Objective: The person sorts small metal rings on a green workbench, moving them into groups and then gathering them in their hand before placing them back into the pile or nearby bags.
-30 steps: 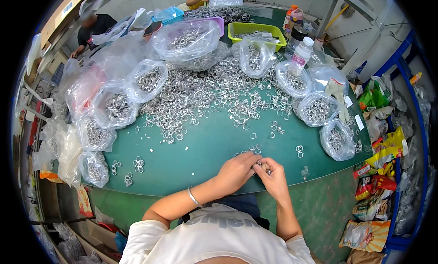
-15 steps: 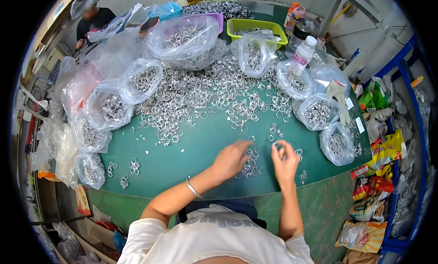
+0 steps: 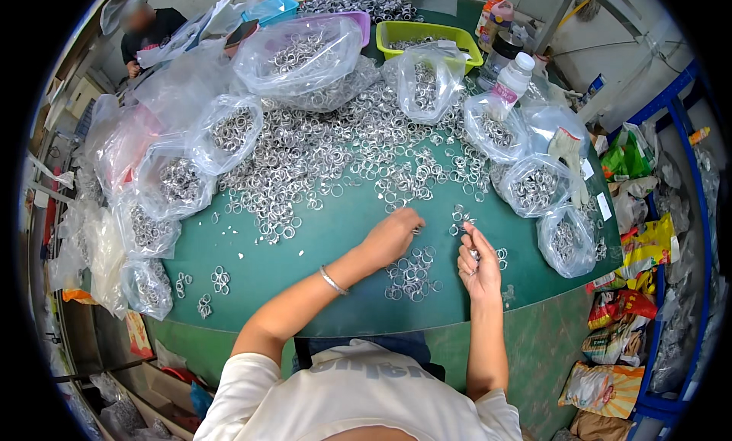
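Note:
My left hand (image 3: 395,236) is closed at the front edge of the big heap of metal rings (image 3: 305,147), its fingertips pinching a small ring (image 3: 417,230). To its right my right hand (image 3: 479,264) is half curled, palm up, with a few metal rings (image 3: 474,255) held in the fingers. Between and below the hands lies a small pile of loose rings (image 3: 412,275) on the green table (image 3: 328,239). A little cluster of rings (image 3: 458,217) sits just beyond the right fingertips, and a few more rings (image 3: 501,258) lie beside that hand.
Clear plastic bags of rings line both sides, such as one bag (image 3: 566,243) at right and another bag (image 3: 149,288) at left. Behind the heap stand a yellow-green basin (image 3: 474,58), a purple basin (image 3: 364,30) and a white bottle (image 3: 515,78). Another person (image 3: 150,37) is at far left.
My left hand has moved up and slightly right, off the small pile, uncovering it. My right hand has shifted slightly down and turned, so rings now show in its fingers.

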Available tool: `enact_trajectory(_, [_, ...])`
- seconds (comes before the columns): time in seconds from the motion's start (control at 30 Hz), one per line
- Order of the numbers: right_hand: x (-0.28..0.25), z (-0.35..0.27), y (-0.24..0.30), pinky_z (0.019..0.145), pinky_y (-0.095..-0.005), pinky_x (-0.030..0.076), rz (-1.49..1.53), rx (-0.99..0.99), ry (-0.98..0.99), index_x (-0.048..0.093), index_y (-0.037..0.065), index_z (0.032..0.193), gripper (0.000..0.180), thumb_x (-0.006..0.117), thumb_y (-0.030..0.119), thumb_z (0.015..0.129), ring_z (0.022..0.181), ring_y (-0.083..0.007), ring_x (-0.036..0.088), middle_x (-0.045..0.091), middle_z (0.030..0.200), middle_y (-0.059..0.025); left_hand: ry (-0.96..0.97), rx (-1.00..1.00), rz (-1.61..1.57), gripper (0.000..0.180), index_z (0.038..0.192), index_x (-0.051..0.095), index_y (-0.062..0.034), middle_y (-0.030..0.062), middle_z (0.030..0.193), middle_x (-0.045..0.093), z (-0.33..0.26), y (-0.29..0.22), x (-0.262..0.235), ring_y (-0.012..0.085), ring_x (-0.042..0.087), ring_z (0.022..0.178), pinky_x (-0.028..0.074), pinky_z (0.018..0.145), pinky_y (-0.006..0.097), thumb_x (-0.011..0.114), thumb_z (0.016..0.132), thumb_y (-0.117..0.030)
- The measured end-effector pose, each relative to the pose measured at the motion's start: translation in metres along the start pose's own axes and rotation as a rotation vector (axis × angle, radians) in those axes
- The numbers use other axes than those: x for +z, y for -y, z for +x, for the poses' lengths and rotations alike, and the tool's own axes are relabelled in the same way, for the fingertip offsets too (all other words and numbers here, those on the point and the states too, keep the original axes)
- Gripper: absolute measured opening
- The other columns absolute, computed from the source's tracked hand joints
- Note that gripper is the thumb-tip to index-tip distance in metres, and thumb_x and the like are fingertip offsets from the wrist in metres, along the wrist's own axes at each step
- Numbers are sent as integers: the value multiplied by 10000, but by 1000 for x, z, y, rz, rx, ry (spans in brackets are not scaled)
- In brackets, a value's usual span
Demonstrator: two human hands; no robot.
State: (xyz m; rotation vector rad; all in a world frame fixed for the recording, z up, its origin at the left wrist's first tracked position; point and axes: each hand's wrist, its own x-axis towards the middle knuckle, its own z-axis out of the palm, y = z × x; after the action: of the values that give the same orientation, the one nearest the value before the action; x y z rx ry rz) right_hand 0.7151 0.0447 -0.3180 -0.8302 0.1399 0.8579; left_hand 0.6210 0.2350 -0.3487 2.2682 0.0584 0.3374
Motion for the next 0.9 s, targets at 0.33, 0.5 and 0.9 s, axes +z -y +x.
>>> enact_trajectory(0.33, [27,-13,-27,547,-242,402,531,391,83,557,-27,976,222,491,180,931,767,-193,482,514,899,-124,-30,-707,-1362,335,1228,498,62,150,1157,588,-49,-13,-61,201,597,1013,512,833,280,486,899,4])
enact_trajectory(0.5, [73,-30,-38,585,-258,426,403,393,-97,570,-7,958,214,486,188,927,795,-210,505,526,902,-126,-49,-592,-1766,408,1285,396,129,258,1295,479,-82,-10,-67,335,492,1211,447,997,384,436,898,7])
enact_trajectory(0.9, [25,-43,-42,387,-203,312,292,183,85,540,-1,1082,180,503,77,924,562,-103,403,454,723,-30,-146,-654,-1644,399,1278,442,92,240,1313,481,-109,-17,-75,308,481,1232,396,1037,378,506,897,-10])
